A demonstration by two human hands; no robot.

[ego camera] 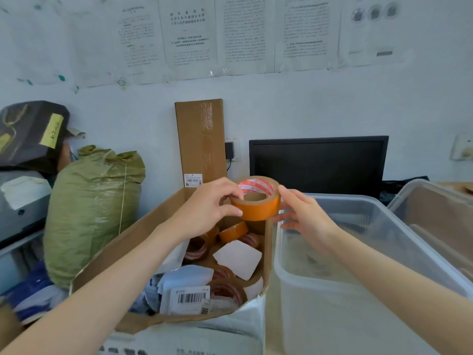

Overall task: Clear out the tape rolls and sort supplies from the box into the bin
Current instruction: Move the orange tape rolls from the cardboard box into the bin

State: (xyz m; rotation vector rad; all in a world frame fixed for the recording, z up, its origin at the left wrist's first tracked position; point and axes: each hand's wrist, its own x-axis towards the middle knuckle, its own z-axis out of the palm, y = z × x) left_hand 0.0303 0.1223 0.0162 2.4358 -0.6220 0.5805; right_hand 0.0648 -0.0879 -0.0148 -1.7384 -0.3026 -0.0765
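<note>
Pale wall behind, printed paper sheets (240,34) taped across it, a black monitor (318,163) and a tall brown cardboard panel (201,139) leaning against it. Green woven sack (94,208) stands at far left. My left hand (208,210) grips the orange-brown packing tape roll (258,198) by its left rim, thumb on the outer face, fingers curled over the top edge. My right hand (304,217) is loosely spread, fingertips touching the roll's right side. Roll is held in the air above the far right corner of the open brown cardboard box (128,247), just beside the rim of the clear plastic bin (284,262) on the right. Inside the box: more tape rolls (227,290), white paper pieces (238,257), a barcode label sheet (190,299). Second clear plastic bin (435,213) sits at far right, touching the first.
</note>
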